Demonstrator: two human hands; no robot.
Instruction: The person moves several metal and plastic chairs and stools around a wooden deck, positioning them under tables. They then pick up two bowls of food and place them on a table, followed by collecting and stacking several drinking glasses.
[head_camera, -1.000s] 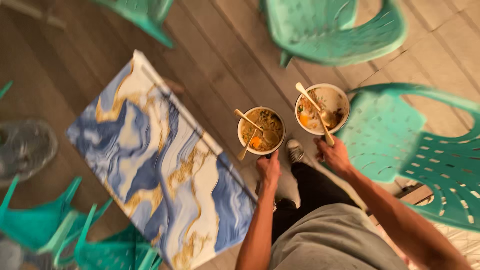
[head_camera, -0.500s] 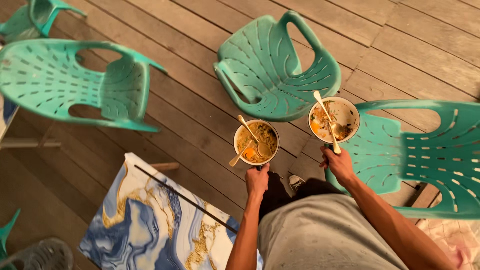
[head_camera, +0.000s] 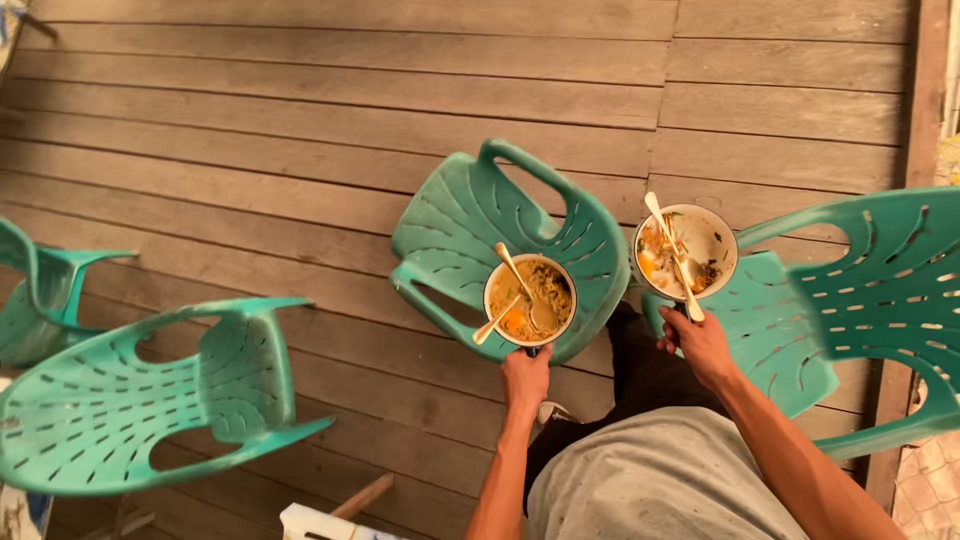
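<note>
Left hand (head_camera: 525, 377), fingers closed on the near edge of a bowl of noodles (head_camera: 530, 300), which carries two wooden utensils (head_camera: 515, 290) and is held above the seat of the middle green plastic chair (head_camera: 470, 235). Right hand (head_camera: 697, 340), closed on a second bowl (head_camera: 686, 252), partly eaten, with one utensil (head_camera: 673, 255) across it; held to the right of the middle chair, above another green chair (head_camera: 860, 300). Hands apart, one bowl each. Two more green chairs (head_camera: 150, 400) stand well to the left of the middle chair, all on a wooden plank floor (head_camera: 300, 120).
</note>
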